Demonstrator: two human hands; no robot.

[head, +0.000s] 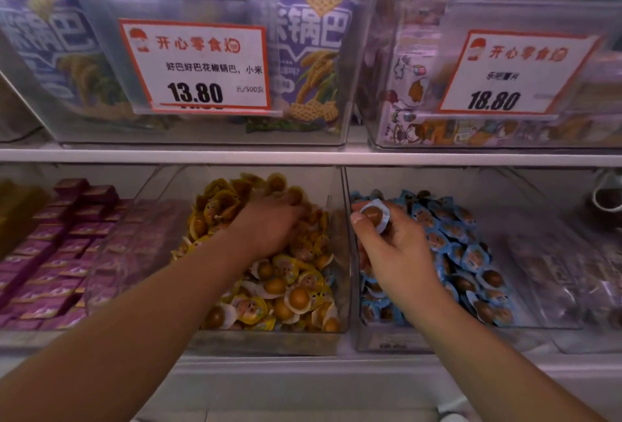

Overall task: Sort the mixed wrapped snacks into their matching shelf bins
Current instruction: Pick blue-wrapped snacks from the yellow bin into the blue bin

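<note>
The right hand (393, 246) pinches one blue-wrapped egg snack (373, 214) over the blue-snack bin (471, 324). The left hand (269, 223) lies palm-down in the yellow-snack bin (269, 337); its fingers are buried among yellow-wrapped egg snacks (286, 290), grip undeterminable.

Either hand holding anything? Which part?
Right hand pinches a blue-wrapped snack by its wrapper edge. Left hand digs in the yellow snacks; grip unclear.
</note>
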